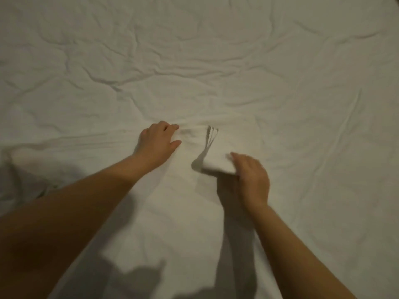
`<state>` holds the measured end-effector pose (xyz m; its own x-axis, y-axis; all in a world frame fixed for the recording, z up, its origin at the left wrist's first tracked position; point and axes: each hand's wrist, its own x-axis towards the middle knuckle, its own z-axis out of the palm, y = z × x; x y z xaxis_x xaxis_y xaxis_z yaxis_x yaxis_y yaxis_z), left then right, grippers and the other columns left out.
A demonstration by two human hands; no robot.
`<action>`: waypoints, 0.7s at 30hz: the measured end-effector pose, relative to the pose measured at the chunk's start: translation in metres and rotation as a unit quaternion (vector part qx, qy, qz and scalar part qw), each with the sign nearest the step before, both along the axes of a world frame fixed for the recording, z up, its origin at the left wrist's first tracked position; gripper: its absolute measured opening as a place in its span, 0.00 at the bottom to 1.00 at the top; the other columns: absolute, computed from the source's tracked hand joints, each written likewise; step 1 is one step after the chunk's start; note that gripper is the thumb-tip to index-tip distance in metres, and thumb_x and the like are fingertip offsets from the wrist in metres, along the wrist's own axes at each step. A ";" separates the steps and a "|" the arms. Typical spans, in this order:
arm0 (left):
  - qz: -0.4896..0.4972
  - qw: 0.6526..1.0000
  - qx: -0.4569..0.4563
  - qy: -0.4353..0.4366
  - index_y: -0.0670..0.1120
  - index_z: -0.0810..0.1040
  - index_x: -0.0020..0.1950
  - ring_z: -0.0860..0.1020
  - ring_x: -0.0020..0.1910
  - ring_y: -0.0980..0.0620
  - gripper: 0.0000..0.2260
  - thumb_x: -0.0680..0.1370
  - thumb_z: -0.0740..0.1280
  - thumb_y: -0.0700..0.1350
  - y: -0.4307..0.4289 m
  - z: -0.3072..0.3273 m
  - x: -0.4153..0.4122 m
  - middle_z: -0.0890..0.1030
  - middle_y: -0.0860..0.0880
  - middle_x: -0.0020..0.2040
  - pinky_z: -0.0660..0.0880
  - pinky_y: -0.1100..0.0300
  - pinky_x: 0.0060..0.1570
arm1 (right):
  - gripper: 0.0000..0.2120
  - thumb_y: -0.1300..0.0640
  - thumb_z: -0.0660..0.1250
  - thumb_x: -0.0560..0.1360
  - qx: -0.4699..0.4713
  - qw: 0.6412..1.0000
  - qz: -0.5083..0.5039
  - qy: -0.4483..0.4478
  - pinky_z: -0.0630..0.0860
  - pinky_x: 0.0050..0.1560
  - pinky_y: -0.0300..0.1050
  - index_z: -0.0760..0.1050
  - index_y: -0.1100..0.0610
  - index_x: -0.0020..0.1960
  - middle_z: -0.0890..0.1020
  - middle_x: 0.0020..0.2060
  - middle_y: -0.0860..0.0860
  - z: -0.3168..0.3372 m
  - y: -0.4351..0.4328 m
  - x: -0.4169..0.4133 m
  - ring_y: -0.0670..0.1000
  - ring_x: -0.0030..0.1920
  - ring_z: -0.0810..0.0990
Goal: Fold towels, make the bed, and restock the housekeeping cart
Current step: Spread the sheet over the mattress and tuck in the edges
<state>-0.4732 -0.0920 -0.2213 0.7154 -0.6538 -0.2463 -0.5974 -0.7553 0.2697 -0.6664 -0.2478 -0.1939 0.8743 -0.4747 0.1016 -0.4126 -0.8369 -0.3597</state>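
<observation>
A small white towel lies on the wrinkled white bedsheet, partly folded, with layered edges showing at its far corner. My left hand rests on the towel's left part, fingers curled over the cloth and thumb out. My right hand grips the towel's near right corner and holds it lifted a little off the sheet; a shadow falls under the raised flap.
The white sheet fills the whole view, creased everywhere. A darker fold of fabric shows at the left edge. Shadows of my body fall along the bottom.
</observation>
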 end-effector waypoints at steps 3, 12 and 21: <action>-0.021 0.995 0.042 0.089 0.46 0.69 0.69 0.71 0.61 0.41 0.22 0.78 0.64 0.54 -0.014 0.008 0.021 0.72 0.42 0.64 0.67 0.52 0.58 | 0.18 0.51 0.59 0.76 0.088 0.984 -0.154 0.034 0.69 0.49 0.48 0.77 0.60 0.58 0.81 0.53 0.60 0.010 -0.041 0.014 0.60 0.52 0.79; -0.038 0.988 -0.007 0.149 0.46 0.74 0.50 0.75 0.49 0.44 0.06 0.80 0.62 0.48 0.000 0.011 0.044 0.78 0.46 0.46 0.66 0.56 0.44 | 0.09 0.55 0.64 0.76 0.312 0.918 -0.244 0.004 0.66 0.32 0.36 0.70 0.55 0.37 0.72 0.31 0.47 -0.001 -0.083 0.042 0.45 0.31 0.69; -0.017 0.995 -0.007 0.093 0.51 0.70 0.46 0.74 0.43 0.44 0.06 0.80 0.60 0.50 0.007 -0.010 0.052 0.76 0.48 0.40 0.67 0.54 0.41 | 0.19 0.51 0.61 0.78 0.236 0.936 -0.257 0.045 0.60 0.30 0.44 0.61 0.55 0.31 0.67 0.28 0.50 -0.033 -0.095 0.076 0.47 0.28 0.64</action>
<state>-0.4208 -0.0849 -0.2311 0.6354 -0.6812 -0.3637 -0.5612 -0.7309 0.3884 -0.5904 -0.3424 -0.2268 0.5128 -0.8087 -0.2882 -0.7636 -0.2763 -0.5836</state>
